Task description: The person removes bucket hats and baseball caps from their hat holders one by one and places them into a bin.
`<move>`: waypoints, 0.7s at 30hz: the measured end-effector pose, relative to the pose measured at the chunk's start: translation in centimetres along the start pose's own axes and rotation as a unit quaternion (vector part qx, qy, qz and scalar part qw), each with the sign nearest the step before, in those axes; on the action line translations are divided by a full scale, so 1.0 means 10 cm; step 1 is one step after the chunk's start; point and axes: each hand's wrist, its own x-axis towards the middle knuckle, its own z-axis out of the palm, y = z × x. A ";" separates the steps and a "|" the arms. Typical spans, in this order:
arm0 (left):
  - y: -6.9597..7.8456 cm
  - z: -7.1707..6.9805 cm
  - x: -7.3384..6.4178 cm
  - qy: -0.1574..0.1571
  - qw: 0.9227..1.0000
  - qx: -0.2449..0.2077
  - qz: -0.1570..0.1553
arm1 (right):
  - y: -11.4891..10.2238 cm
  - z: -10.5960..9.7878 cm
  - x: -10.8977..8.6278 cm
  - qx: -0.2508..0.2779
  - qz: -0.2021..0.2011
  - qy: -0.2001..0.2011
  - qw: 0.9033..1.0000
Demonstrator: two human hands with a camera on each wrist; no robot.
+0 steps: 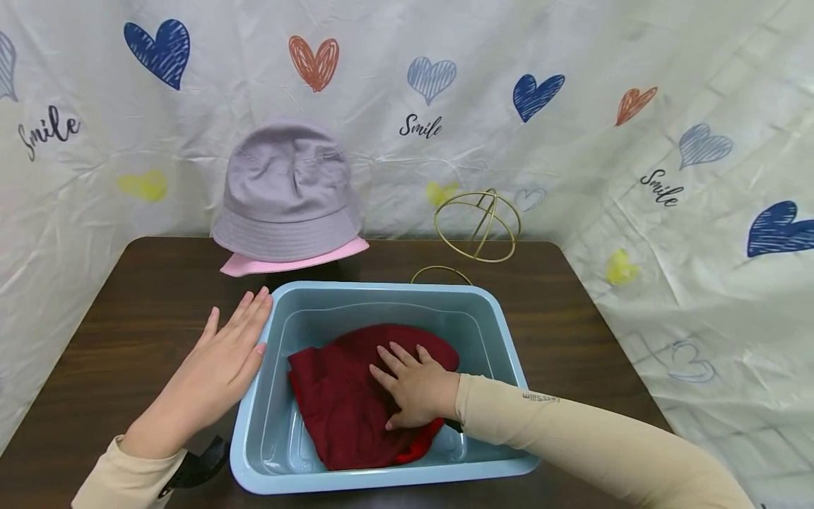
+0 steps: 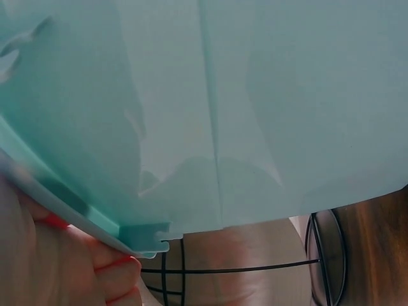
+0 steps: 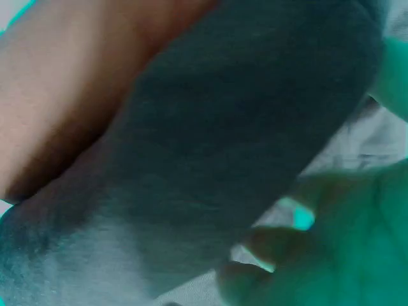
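A light blue plastic basin [image 1: 381,286] stands on the table. My left hand [image 1: 216,367] lies along its left rim, fingers straight and fingertips at the far left corner. In the left wrist view, the basin's pale outer wall [image 2: 172,115] fills most of the picture, with fingers at its edge. Inside the basin, a dark red fabric hat [image 1: 340,403] lies flattened. A brighter red piece of fabric [image 1: 422,442] shows beneath it. My right hand [image 1: 420,392] rests on the dark red hat with its fingers spread. Close fabric [image 3: 223,146] covers much of the right wrist view.
Behind the basin at left, a lilac bucket hat [image 1: 289,187] sits over a pink brim [image 1: 299,258]. A gold wire hat stand [image 1: 480,258] is at the back right. Another gold wire ring [image 1: 441,267] shows behind the basin. A heart-printed cloth [image 1: 375,141] hangs behind the brown table [image 1: 572,339].
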 end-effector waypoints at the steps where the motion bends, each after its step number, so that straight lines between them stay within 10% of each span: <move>1: 0.00 0.00 0.00 0.000 1.000 0.001 -0.001 | 0.00 0.01 0.00 -0.007 0.010 -0.016 1.000; 12: 0.01 0.00 0.01 -0.006 1.000 0.014 -0.003 | 0.05 0.27 0.27 0.065 0.043 -0.126 0.989; 21: 0.02 -0.02 0.01 -0.004 1.000 0.025 0.000 | 0.03 0.41 0.38 0.064 0.058 -0.138 0.987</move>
